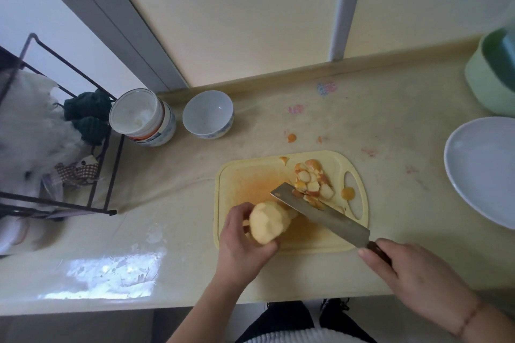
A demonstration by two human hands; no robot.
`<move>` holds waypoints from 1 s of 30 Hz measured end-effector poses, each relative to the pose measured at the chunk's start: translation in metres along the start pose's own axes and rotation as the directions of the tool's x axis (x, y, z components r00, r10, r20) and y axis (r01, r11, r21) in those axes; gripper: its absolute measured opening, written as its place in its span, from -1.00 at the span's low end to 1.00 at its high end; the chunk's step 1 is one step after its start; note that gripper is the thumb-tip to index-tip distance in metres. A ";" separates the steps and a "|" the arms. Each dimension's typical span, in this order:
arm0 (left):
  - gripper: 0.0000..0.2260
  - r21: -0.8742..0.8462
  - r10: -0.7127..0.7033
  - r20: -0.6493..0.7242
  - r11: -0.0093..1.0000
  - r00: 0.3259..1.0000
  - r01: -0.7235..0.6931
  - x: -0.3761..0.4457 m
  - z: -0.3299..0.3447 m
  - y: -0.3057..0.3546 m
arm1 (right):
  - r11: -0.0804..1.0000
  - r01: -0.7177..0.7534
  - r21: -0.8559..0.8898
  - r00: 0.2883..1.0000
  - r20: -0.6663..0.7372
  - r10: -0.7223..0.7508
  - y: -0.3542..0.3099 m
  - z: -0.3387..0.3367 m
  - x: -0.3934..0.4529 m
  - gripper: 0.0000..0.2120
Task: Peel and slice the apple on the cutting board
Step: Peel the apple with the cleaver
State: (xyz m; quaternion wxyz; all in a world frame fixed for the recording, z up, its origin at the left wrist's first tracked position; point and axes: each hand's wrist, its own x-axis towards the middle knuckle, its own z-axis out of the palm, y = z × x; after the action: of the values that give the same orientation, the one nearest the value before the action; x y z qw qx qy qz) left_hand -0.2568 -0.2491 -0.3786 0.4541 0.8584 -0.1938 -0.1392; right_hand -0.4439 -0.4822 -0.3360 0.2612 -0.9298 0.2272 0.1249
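A peeled, pale apple (268, 222) is held by my left hand (245, 245) just above the near left part of the yellow cutting board (245, 175). My right hand (412, 273) grips the dark handle of a cleaver (320, 211), whose flat blade lies slanted over the board, its tip beside the apple. A pile of red and yellow peel pieces (312, 181) sits on the board's far right, partly under the blade. One orange scrap (347, 193) lies in the board's handle hole.
A white bowl (207, 114) and a stack of bowls (142, 117) stand at the back left beside a black wire rack (69, 147). A large white plate (482, 170) and a green container (493, 75) are at the right. Small peel bits (291, 137) lie on the counter.
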 end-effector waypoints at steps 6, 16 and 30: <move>-0.47 0.087 -0.346 0.074 0.937 0.935 0.339 0.033 -0.031 0.010 | 0.995 -0.067 0.072 0.998 -0.011 0.068 -0.021 -0.003 0.006 -0.42; -0.60 0.308 -0.350 0.290 0.915 0.891 0.260 0.058 -0.059 0.004 | 0.990 -0.138 -0.001 0.982 -0.133 0.136 -0.039 0.002 -0.002 -0.40; -0.81 0.285 0.573 0.128 0.761 0.809 -0.584 0.042 -0.035 0.034 | 0.944 -0.048 -0.326 0.980 -0.198 -0.018 -0.038 0.003 -0.011 -0.39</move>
State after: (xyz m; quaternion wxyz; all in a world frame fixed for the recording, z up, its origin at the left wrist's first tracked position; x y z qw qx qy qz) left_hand -0.2117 -0.2605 -0.3335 0.3309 0.8145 -0.4758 0.0257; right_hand -0.4349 -0.4476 -0.3182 0.0772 -0.9664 0.2350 0.0699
